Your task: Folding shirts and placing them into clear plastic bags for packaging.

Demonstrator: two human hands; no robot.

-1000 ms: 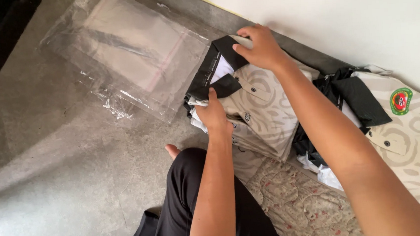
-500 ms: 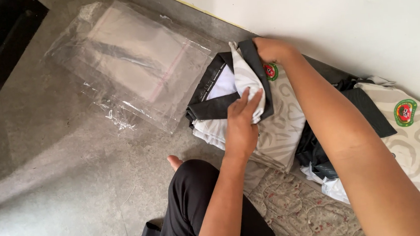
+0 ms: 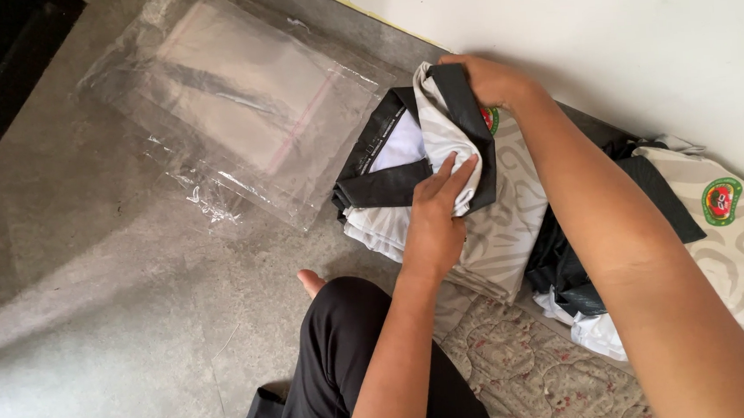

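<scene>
A folded cream-patterned shirt with a black collar point(image 3: 438, 156) lies on a stack of similar shirts point(image 3: 505, 235) on the floor by the wall. My right hand point(image 3: 490, 83) grips the raised black collar edge at the top of the fold. My left hand point(image 3: 437, 209) pinches the lower part of that lifted fold against the stack. The collar section stands up between both hands.
Clear plastic bags point(image 3: 234, 105) lie flat on the grey floor to the left. More patterned shirts with round badges point(image 3: 730, 210) are spread at the right. A patterned rug point(image 3: 532, 372) and my black-trousered leg point(image 3: 348, 368) are below. The white wall point(image 3: 594, 19) is behind.
The collar part of the top shirt has been lifted and folded upward. My right hand moved up with it, and my left hand shifted onto the fold.
</scene>
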